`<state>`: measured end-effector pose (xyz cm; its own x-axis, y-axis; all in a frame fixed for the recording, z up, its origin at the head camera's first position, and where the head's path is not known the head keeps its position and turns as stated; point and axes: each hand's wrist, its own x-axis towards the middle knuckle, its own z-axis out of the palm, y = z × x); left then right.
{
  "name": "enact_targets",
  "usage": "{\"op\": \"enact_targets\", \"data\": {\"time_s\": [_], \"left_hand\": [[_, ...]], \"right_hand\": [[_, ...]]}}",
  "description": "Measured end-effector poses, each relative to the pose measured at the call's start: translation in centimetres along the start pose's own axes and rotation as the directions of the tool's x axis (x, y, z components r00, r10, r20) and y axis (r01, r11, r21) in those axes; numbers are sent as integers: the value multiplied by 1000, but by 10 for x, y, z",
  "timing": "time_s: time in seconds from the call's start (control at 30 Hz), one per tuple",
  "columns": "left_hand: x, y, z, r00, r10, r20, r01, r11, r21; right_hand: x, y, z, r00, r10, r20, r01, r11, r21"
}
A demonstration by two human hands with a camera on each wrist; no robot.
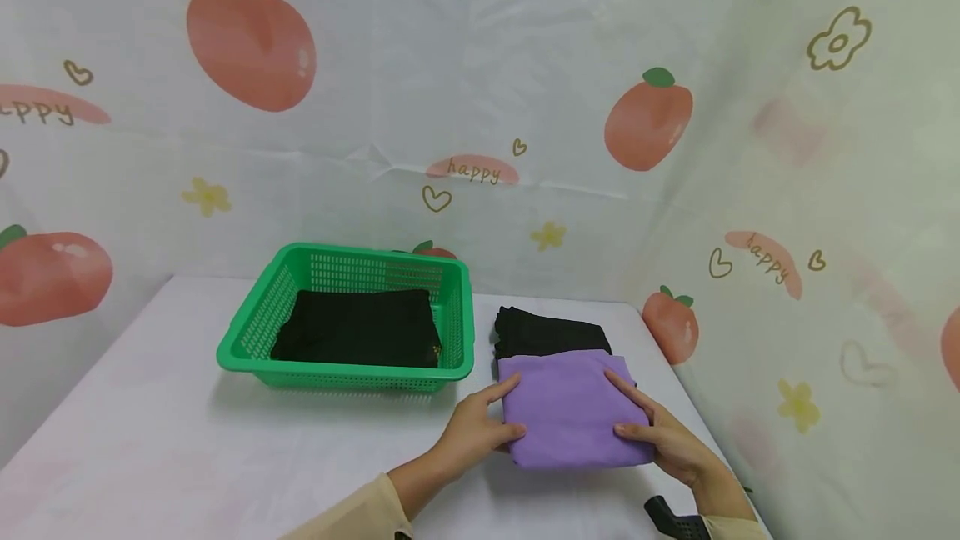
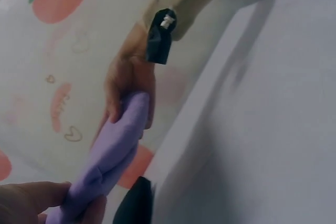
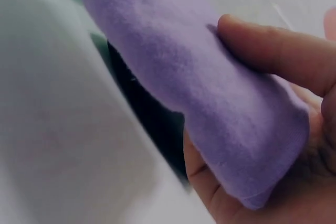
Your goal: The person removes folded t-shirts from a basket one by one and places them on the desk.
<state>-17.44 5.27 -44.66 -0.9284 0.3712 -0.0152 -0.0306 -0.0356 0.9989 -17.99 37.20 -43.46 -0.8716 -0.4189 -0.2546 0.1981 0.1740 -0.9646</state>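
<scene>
A folded purple cloth [image 1: 573, 413] is held off the white table between both hands, at the right of the head view. My left hand [image 1: 474, 430] grips its left edge, and my right hand [image 1: 675, 442] grips the right edge. In the right wrist view the thumb lies on top of the thick purple fold [image 3: 210, 82] with fingers beneath it. The left wrist view shows the cloth edge-on, stretched between the two hands. Just behind it lies a folded black cloth [image 1: 551, 335], its front part hidden by the purple one.
Left of the hands, a green plastic basket [image 1: 337, 372] stands on the white table [image 1: 315, 465] with a folded black garment [image 1: 360, 327] inside. A white fruit-print sheet [image 1: 360, 123] hangs behind the table and along its right side.
</scene>
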Motion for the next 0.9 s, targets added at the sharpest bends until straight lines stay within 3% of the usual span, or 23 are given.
{"op": "enact_targets", "data": {"time_s": [0.17,0.33,0.47,0.9], "left_hand": [[14,-1,14,1000,-2,18,2,1000,-19],[24,-1,29,997,-31,66,35,997,-63],[28,-6,41,994,-45,100,55,993,-101],[47,-13,79,988,-50,147,54,998,-21]], "right_hand": [[-4,6,-20,1000,-15,-7,15,1000,-10],[-10,8,-38,999,22,-27,-23,999,-49],[-18,11,-49,999,38,1,-38,998,-50],[-43,33,-78,997,76,15,-76,997,-15]]}}
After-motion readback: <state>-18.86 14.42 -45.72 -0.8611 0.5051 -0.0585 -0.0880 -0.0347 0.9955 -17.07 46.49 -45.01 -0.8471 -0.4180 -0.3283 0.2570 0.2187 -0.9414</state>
